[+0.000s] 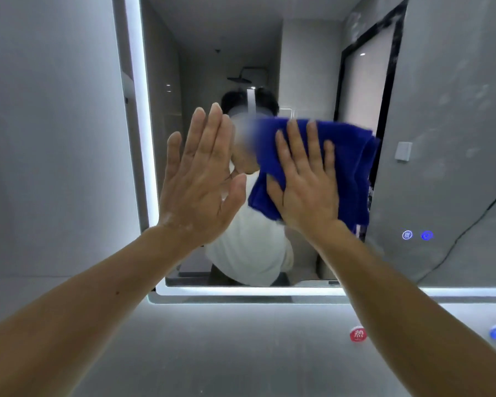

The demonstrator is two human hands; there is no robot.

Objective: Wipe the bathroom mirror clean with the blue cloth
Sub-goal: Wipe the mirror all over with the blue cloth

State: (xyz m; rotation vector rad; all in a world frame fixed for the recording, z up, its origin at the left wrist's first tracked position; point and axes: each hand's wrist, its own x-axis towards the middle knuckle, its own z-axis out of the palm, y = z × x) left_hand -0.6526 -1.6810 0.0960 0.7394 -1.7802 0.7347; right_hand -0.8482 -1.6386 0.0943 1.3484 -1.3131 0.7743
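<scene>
Right hand [304, 181] lies flat, fingers straight and spread, pressing the blue terry cloth [347, 156] onto the large edge-lit rectangular bathroom mirror [447, 81]. The cloth sits mid-glass under and right of that hand, long axis roughly sideways, its right part hanging down. Left hand [201, 173] is flat too, fingers straight, holding nothing, just beside the cloth on its left; whether it touches the glass I cannot tell. The right hand is on the cloth, so it likely drives the wipe. Faint blotches show further right, probably the next stretch. Cloth's upper-left edge is smeared, its middle is hidden under the palm, and the mirror's top and right edges are cut off.
</scene>
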